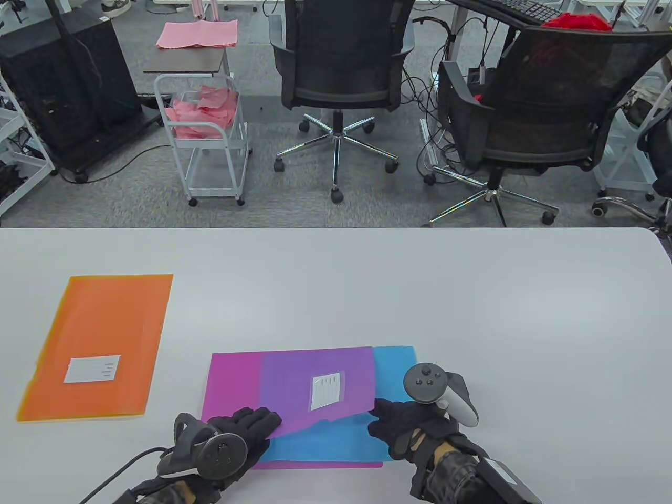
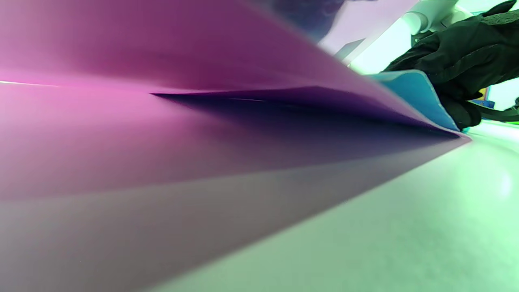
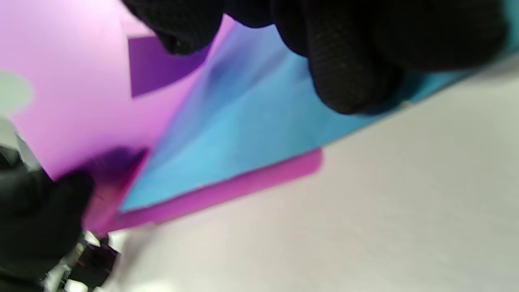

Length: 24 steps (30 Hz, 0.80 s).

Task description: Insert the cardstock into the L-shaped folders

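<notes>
A translucent magenta L-shaped folder [image 1: 236, 383] with a white label [image 1: 326, 391] lies near the table's front edge. A blue cardstock sheet [image 1: 394, 367] lies partly inside it and sticks out at the right and front. My left hand [image 1: 247, 428] holds the folder's upper flap lifted at its near left corner. The left wrist view shows the flap [image 2: 202, 44] raised off the lower sheet [image 2: 162, 162]. My right hand [image 1: 404, 420] grips the blue sheet's near right part. The right wrist view shows its fingers [image 3: 348, 61] on the blue sheet [image 3: 243, 134].
An orange folder [image 1: 100, 341] with a white label lies flat at the table's left. Beyond the table's far edge stand two black office chairs [image 1: 341, 63] and a white cart [image 1: 205, 131] with pink sheets.
</notes>
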Tool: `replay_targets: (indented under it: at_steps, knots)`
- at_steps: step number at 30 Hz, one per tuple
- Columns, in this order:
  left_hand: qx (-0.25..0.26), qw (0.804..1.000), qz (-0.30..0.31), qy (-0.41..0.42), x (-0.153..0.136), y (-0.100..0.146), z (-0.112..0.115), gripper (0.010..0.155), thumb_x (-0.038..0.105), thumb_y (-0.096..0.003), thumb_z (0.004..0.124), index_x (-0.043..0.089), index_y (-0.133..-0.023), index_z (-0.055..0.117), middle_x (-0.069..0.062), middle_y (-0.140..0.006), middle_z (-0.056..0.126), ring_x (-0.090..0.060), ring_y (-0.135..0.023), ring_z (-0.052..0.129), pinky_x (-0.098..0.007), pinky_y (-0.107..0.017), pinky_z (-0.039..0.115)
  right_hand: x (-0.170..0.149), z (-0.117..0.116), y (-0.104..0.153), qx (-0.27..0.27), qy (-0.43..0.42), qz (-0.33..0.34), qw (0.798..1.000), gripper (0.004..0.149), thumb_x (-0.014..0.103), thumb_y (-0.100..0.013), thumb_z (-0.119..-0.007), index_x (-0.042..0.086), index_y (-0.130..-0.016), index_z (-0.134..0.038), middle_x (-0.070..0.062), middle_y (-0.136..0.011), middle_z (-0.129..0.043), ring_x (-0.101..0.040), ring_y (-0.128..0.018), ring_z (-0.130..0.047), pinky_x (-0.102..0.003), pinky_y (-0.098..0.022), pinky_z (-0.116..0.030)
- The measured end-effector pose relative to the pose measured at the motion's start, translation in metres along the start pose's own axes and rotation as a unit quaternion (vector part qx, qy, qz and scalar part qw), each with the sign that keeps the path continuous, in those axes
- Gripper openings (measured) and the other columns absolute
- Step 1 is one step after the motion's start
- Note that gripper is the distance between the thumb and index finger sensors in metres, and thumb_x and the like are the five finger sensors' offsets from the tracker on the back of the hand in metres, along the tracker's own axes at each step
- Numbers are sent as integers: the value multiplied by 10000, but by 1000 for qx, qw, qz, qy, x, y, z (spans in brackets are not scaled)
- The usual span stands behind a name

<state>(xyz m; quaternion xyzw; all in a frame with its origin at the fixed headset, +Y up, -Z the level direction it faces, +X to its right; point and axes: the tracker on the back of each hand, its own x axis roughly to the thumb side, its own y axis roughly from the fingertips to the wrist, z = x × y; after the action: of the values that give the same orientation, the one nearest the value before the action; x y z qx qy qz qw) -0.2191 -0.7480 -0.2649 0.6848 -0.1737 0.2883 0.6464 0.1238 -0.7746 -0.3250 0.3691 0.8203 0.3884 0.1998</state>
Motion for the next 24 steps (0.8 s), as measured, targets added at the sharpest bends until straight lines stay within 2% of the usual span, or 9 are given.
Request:
replay_targets:
  at_steps: [2,4,5,7,8,9,13,21,24]
  knots:
    - [6,1000,-4,2,-2,0,-2,514,465,-491,642,257,-958,696,-85,-909,882,-399,-736,999,-530,-447,871,1,15,8,-76,3,-6,997,631,419,-386,-734,95,-894,-545,-312,-667,-704,-341,-332,-930,-388,-151,-849]
    - [21,1000,-9,9,-4,1,-5,514,464,-492,641,253,-957,696,-87,-903,886,-398,-725,1009,-530,-440,875,0,35,23,-183,38,-73,980,648,439,-371,-748,78,-879,-568,-318,-604,-742,-342,-288,-941,-389,-115,-849]
    - [26,1000,-9,11,-4,1,-6,513,461,-491,644,250,-956,698,-88,-898,891,-398,-716,1015,-531,-434,876,-2,40,26,-201,54,-103,973,678,468,-362,-753,77,-881,-562,-323,-594,-749,-345,-279,-944,-388,-105,-851]
    - [39,999,-10,13,-5,1,-8,513,459,-490,644,243,-952,702,-92,-889,896,-392,-703,1027,-527,-423,883,-12,49,33,-188,97,-185,960,776,547,-360,-736,60,-907,-480,-328,-590,-757,-336,-276,-951,-375,-103,-858]
    - [44,999,-11,17,-6,2,-9,512,458,-490,643,242,-951,702,-92,-886,900,-389,-700,1030,-527,-420,884,-19,51,34,-153,104,-218,958,821,581,-362,-719,42,-911,-434,-316,-585,-772,-319,-274,-958,-359,-102,-863]
    - [48,999,-12,20,-6,2,-9,512,457,-491,643,240,-951,703,-94,-885,900,-389,-697,1032,-529,-420,883,-27,51,35,-124,77,-221,964,845,601,-367,-706,29,-911,-404,-303,-573,-792,-307,-263,-963,-349,-94,-866]
    - [66,997,-5,26,-3,2,-12,512,453,-490,644,229,-946,708,-101,-874,907,-391,-683,1039,-531,-407,885,-38,37,27,-81,-63,-195,975,846,567,-393,-715,-25,-890,-374,-287,-498,-848,-300,-180,-973,-342,-30,-861]
    - [81,995,49,10,18,-1,-15,513,440,-494,645,201,-943,708,-126,-863,905,-415,-658,1042,-531,-392,892,0,1,14,-152,-35,-132,979,808,525,-381,-728,-45,-862,-414,-233,-482,-915,-262,-143,-990,-320,0,-871]
    - [84,995,47,10,17,-1,-15,511,442,-494,642,206,-943,706,-116,-863,907,-406,-661,1044,-526,-393,895,-1,1,13,-131,-71,-94,984,790,515,-384,-722,-46,-855,-426,-196,-517,-929,-247,-169,-999,-310,-22,-883]
